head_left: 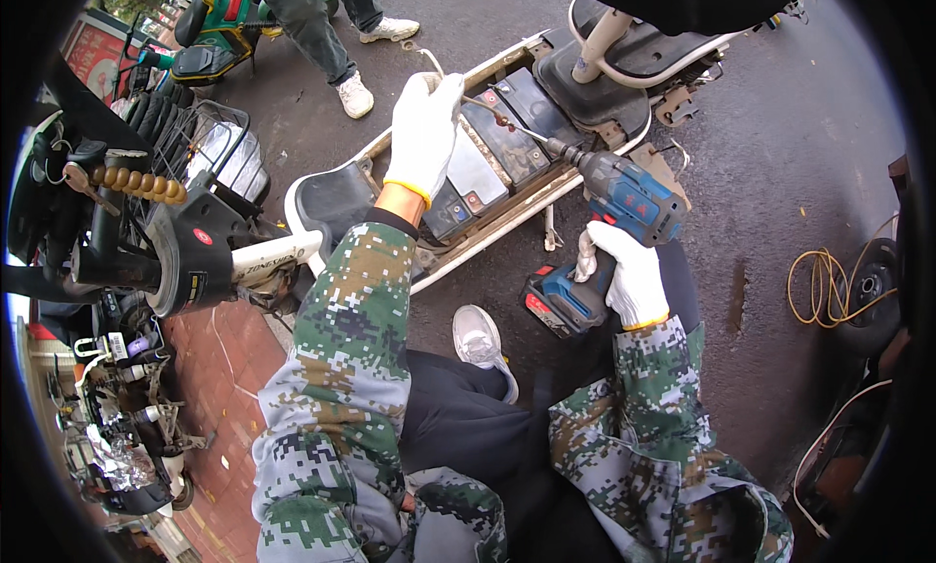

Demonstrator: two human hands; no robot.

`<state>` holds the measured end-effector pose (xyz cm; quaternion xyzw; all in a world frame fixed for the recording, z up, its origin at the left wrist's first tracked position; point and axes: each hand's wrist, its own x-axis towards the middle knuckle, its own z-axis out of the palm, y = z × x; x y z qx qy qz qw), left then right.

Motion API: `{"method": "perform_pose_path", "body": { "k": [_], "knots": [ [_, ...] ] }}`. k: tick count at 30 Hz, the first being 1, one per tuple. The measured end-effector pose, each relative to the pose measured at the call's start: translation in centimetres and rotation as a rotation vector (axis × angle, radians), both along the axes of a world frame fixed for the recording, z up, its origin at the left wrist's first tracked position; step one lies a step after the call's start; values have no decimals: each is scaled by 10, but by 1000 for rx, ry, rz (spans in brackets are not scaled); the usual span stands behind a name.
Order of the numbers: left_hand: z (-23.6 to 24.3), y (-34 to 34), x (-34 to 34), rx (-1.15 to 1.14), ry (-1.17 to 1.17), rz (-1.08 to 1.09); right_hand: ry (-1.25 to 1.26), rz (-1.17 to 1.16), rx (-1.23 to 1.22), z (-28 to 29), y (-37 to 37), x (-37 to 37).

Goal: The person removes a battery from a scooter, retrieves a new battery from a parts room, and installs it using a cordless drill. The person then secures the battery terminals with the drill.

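My right hand (629,275), in a white glove, grips the handle of a blue cordless drill (636,200) with a battery pack (565,300) at its base. The drill's long thin bit points left over the batteries (522,152) in the open floor of an electric scooter. My left hand (426,129), also gloved, is closed above those batteries. From its top sticks a short pale cable (432,62), which it appears to pinch. Close to the bit's tip is a small reddish-brown piece (502,121); whether my left fingers hold it I cannot make out.
The scooter's frame (458,256) runs diagonally ahead, its handlebar column (195,241) at left and seat base (595,90) at upper right. Another person's legs (317,27) stand beyond it. A yellow cable coil (829,288) and a wheel (868,295) lie at right. More scooters stand at left.
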<state>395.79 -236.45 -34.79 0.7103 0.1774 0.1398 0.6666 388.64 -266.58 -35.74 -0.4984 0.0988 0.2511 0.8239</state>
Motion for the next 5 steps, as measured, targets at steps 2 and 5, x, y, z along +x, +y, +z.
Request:
{"method": "perform_pose_path", "body": {
  "k": [2, 5],
  "knots": [
    [-3, 1, 6, -15, -27, -24, -10, 0, 10, 1, 5, 10],
    [-10, 1, 4, -85, -8, -10, -64, -14, -53, 1, 13, 12]
  ]
}}
